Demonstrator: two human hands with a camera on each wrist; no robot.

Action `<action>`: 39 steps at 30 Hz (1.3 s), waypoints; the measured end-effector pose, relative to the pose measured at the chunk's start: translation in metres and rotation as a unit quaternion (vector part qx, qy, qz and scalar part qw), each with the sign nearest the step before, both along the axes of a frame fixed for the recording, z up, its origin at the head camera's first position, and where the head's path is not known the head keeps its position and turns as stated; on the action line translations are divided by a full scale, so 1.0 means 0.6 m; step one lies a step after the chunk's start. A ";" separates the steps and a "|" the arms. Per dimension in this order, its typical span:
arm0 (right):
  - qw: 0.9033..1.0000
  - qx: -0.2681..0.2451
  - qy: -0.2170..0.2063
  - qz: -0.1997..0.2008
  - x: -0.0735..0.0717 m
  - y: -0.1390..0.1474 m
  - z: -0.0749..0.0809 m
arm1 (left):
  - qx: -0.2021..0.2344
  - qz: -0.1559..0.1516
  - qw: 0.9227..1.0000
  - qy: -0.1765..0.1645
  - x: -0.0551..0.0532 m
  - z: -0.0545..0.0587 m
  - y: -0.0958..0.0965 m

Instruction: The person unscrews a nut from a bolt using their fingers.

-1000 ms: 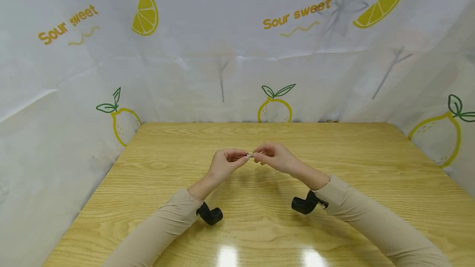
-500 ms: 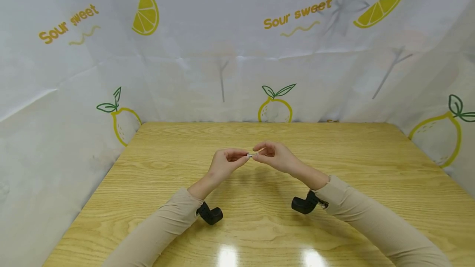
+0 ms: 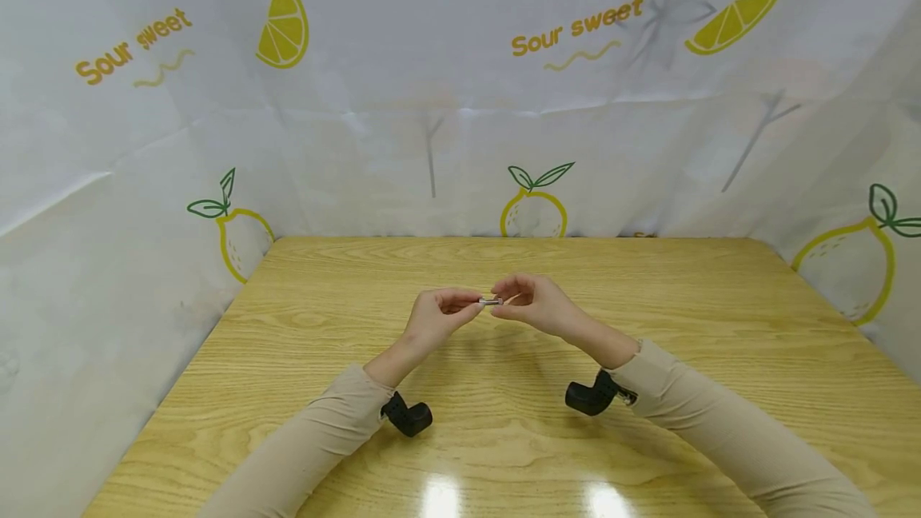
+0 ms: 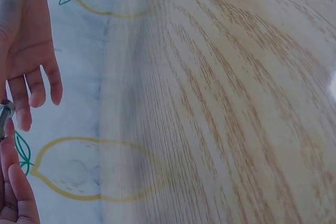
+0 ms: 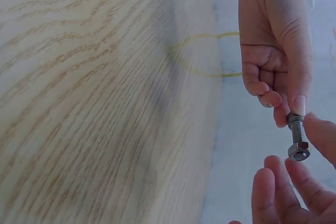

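On the left, the left hand (image 3: 433,316) pinches one end of a metal bolt (image 3: 491,302) between thumb and fingers, above the worktop (image 3: 345,270). The bolt points rightward, held between the two hands, with a nut (image 5: 299,151) at its right end. The right hand's (image 3: 538,308) fingers stand parted around that end; whether any fingertip touches it, I can't quite tell.

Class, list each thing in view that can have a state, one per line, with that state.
Bolt: held in the air, roughly level in the head view
Nut: on the bolt's free end
Left hand: pinching the bolt's other end
Right hand: fingers parted near the nut, not pinching it
Table: shiny, reflecting light
Cloth backdrop: hanging, creased
Black wrist devices: worn, one at each wrist
Sleeves: wrinkled
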State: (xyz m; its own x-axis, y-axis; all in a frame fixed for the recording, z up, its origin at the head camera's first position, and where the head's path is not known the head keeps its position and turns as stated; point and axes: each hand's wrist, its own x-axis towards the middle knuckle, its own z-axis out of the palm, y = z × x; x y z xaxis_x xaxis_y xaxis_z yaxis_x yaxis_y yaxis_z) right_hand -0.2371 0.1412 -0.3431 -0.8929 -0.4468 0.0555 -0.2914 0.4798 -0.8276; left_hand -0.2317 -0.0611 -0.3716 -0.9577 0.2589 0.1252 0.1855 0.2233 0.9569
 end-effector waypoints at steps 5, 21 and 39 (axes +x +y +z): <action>1.000 0.019 -0.014 0.006 -0.003 0.000 0.000 | -0.002 -0.001 1.000 0.003 0.001 0.000 -0.001; 0.999 0.025 -0.024 0.005 -0.003 0.000 0.003 | 0.002 0.005 1.000 -0.009 0.002 0.002 0.000; 0.999 0.021 -0.027 0.008 -0.003 0.001 0.003 | 0.000 0.006 1.000 0.001 0.002 0.001 -0.001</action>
State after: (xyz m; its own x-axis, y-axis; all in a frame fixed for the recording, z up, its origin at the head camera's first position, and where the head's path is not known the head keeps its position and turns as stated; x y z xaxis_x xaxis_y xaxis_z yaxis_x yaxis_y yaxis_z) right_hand -0.2391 0.1415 -0.3412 -0.8865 -0.4626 -0.0120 -0.2548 0.5094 -0.8220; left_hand -0.2307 -0.0615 -0.3709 -0.9607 0.2470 0.1268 0.1844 0.2264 0.9564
